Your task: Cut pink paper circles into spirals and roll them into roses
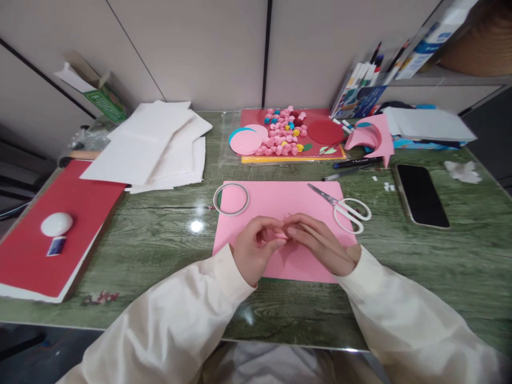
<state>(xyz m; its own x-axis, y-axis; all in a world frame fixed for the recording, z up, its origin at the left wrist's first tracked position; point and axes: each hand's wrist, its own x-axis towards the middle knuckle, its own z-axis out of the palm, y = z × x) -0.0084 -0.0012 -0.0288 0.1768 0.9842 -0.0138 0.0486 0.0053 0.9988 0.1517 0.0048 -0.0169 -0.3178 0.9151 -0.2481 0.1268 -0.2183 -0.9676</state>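
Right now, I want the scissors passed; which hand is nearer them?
Right. The right hand is below-left of the scissors; the left hand lies farther left, both pinching a pink scrap.

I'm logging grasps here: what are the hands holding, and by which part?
A small pink piece, pinched between the fingertips of the left hand and right hand; its gripped part is hidden.

Bright overhead light, tabletop (168, 234) glare, edges warped.
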